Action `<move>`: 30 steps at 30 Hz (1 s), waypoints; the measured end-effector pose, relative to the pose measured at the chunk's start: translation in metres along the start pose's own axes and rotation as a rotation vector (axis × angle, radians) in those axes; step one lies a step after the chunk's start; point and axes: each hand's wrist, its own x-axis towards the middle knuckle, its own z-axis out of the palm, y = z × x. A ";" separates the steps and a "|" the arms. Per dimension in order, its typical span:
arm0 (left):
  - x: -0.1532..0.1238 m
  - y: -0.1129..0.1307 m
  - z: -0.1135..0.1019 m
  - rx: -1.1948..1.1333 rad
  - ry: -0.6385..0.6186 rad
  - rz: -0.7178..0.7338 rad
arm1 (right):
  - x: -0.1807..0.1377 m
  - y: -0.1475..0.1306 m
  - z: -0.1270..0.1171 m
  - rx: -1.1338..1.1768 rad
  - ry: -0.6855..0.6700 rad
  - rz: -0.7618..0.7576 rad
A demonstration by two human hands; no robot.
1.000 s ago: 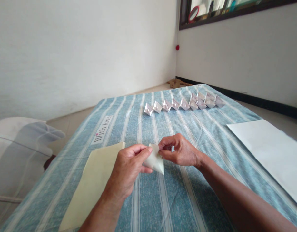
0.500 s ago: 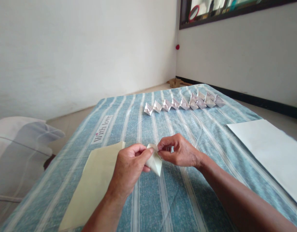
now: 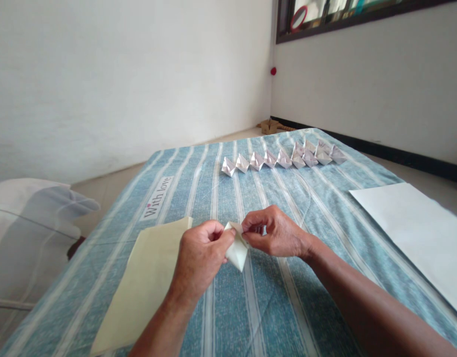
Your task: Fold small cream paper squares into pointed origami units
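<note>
Both my hands hold one small folded piece of white paper (image 3: 237,253) just above the blue striped bedsheet (image 3: 280,307). My left hand (image 3: 200,258) pinches its left side with thumb and fingers closed. My right hand (image 3: 273,231) pinches its upper right corner, fingers curled. The paper's lower point hangs down between the hands. A pale yellow sheet of paper (image 3: 146,285) lies flat on the bedsheet just left of my left hand.
A row of several small folded white paper shapes (image 3: 284,158) stands across the far part of the bed. A large white sheet (image 3: 418,233) lies at the right edge. A pillow (image 3: 23,238) sits off the left side. Walls close the far side.
The folded paper has narrowed and turned a little between my hands. My left hand's fingers have closed further over it. Both hands stay in place.
</note>
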 end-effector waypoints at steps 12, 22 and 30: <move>0.003 -0.008 0.001 0.139 0.047 0.089 | -0.001 -0.004 0.000 -0.047 -0.001 -0.018; 0.004 -0.012 0.003 0.175 0.060 0.091 | -0.001 -0.004 0.001 -0.029 -0.010 -0.028; 0.003 -0.011 0.003 0.153 0.027 0.087 | -0.001 -0.003 0.000 -0.022 -0.005 -0.030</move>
